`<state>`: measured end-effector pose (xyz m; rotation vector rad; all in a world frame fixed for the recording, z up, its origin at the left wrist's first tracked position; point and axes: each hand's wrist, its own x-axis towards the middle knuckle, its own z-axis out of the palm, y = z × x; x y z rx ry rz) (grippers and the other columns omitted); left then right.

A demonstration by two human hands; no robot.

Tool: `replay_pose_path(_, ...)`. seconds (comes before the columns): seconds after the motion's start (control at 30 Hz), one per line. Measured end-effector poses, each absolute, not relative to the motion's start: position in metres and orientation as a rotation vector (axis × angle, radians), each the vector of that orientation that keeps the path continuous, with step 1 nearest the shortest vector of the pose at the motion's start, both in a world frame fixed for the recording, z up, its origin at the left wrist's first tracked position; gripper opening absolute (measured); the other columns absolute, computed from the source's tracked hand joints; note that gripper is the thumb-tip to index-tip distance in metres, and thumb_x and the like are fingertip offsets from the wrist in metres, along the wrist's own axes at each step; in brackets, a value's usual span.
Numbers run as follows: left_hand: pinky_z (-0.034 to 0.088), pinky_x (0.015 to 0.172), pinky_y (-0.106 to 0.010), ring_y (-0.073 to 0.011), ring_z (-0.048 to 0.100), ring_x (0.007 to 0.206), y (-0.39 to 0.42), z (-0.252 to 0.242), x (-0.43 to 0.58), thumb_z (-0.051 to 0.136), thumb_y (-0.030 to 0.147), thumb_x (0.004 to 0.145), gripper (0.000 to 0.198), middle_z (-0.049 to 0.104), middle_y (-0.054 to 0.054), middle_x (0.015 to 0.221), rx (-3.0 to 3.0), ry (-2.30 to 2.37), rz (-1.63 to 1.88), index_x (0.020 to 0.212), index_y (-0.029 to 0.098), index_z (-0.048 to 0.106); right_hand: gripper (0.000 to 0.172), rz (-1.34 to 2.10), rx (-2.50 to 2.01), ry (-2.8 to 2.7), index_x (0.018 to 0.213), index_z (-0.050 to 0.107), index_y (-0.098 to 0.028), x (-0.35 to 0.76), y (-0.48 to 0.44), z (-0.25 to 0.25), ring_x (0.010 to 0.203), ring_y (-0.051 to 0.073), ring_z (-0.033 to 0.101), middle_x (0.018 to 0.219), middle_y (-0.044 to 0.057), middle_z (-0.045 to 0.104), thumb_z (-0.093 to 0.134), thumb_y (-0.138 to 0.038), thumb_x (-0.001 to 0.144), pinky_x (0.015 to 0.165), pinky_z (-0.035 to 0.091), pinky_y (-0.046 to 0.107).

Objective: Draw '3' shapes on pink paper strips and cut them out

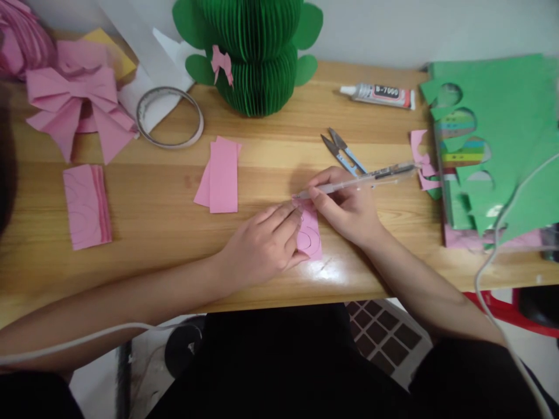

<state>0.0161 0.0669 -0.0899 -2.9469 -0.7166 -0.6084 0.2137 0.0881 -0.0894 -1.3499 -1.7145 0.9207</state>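
two-handed, near the front edge of the wooden table (pixel 152 244): pins a small pink paper piece (pixel 311 237) flat under the unclenched, extended fingers of the left hand (pixel 262 247); grasps a clear pen (pixel 367 177) in the pinched fingers of the right hand (pixel 349 212), tip touching the paper's upper end, above drawn curves. just beyond, blue-handled snips (pixel 343 150); leftward, folded pink strips (pixel 220 174).

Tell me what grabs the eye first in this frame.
At the front centre of the wooden table, the left grip presses flat on a small pink paper marked with drawn curves. The right grip holds a pen with its tip at the paper's upper edge. Behind them a big green honeycomb paper cactus stands at the far edge, and a pink paper bow lies far left.
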Motion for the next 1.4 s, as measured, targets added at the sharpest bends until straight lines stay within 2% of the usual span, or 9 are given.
replay_pose_path(0.63,0.056,0.098,-0.040,-0.0303,0.068,0.112,0.0667,-0.0903,0.0165,0.056,0.040,0.100,0.044,0.070,-0.023,0.116,-2.987,-0.740,-0.643,0.110,-0.002,0.067,0.010,0.922,-1.342,-1.714,0.081,0.061,-0.021,0.2150,0.0881,-0.0912,0.055,0.011,0.056,0.067,-0.001,0.064,0.060,-0.029,0.086,0.050,0.044,0.026)
replay_pose_path(1.4,0.055,0.097,-0.035,-0.0270,0.069,0.108,0.0663,-0.0907,0.0184,0.054,0.033,0.101,0.035,0.072,-0.019,0.110,-2.951,-0.764,-0.668,0.103,0.001,0.069,0.010,0.926,-1.345,-1.699,0.080,0.061,-0.020,0.2139,0.0887,-0.0909,0.050,0.010,0.053,0.059,-0.004,0.061,0.059,-0.030,0.084,0.048,0.041,0.025)
